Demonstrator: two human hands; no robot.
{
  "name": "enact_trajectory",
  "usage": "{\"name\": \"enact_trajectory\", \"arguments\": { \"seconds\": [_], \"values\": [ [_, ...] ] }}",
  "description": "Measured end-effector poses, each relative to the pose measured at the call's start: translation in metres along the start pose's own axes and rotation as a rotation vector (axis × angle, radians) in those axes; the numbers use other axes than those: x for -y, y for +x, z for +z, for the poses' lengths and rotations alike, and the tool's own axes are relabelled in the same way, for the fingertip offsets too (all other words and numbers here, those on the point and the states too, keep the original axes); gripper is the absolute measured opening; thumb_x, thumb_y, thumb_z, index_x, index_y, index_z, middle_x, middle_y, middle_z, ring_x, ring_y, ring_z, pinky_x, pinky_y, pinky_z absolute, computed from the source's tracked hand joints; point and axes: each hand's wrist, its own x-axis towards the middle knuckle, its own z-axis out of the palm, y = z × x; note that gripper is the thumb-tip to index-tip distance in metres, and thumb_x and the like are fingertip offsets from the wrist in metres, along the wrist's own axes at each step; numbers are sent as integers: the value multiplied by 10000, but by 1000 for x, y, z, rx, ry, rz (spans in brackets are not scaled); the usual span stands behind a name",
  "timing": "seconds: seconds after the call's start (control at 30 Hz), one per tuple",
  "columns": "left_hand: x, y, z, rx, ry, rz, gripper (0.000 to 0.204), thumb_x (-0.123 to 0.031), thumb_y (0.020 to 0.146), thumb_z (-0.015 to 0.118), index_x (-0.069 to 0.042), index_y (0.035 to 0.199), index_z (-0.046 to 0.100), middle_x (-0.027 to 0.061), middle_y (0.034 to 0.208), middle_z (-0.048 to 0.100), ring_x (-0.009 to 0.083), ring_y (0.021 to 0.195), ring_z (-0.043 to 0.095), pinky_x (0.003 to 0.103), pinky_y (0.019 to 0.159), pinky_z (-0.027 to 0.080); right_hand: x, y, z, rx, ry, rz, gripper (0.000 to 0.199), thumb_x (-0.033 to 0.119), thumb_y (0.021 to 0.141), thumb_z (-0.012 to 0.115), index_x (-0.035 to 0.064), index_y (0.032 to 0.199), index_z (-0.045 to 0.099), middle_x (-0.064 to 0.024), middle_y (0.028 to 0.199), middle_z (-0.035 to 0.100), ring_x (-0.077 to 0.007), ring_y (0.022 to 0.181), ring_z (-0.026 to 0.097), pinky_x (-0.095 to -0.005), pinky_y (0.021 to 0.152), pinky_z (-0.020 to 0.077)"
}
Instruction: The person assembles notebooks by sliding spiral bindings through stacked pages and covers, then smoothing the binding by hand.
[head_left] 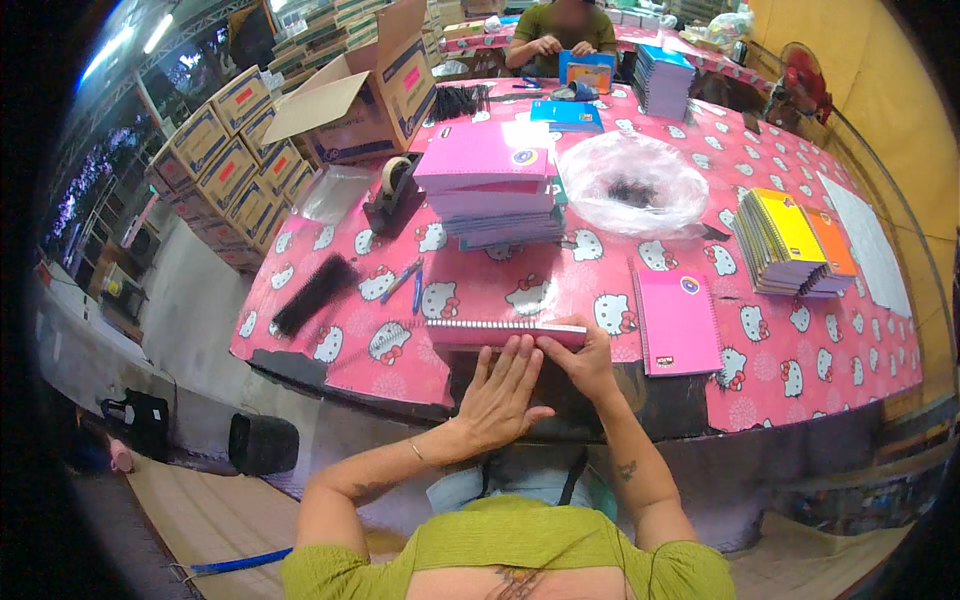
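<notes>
Left hand [505,392] is lying nearly flat, fingers stretched out and thumb spread; it is gripping nothing, its fingertips only resting against the near side of a pink notebook [490,337]. The right hand [590,362] is pinching the notebook's right end, thumb in front, the other fingers partly hidden. The notebook is sitting spine-up at the near edge of the table [590,270], and a thin coil [388,342] seems to be trailing from its left end; whether the two are joined, I cannot tell.

If the right pinch is slackening, the pages could be slipping out of line, since the flat left hand is giving little hold. The coil, running unsupported, could be bending or snagging on the nearby pens [417,290] or the bundle [315,294] of black coils. Too hard a push could be tipping the notebook over. Beyond, a stack [487,190] is standing unevenly, so a knock could be sending its top books sliding.
</notes>
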Motion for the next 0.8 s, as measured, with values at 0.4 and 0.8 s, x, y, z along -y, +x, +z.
{"name": "enact_trajectory", "arguments": {
  "seconds": [0.4,0.8],
  "values": [
    [35,75,-29,-63,302,-182,940,-622,943,444,99,1512,245,293,1607,182,392,1527,125,563,1210,9,5,7,-13,296,-10,-17,235,130,971,640,-29,1140,679,-45,890,697,-92,823,604,-281,749,507],
    [-14,14,1,-117,-77,19,861,-569,980,408,67,1534,230,251,1626,171,370,1533,111,564,1208,20,-11,2,-14,320,23,46,265,101,926,658,-7,1168,663,-92,880,701,-120,797,603,-310,758,517]
  ]
}}
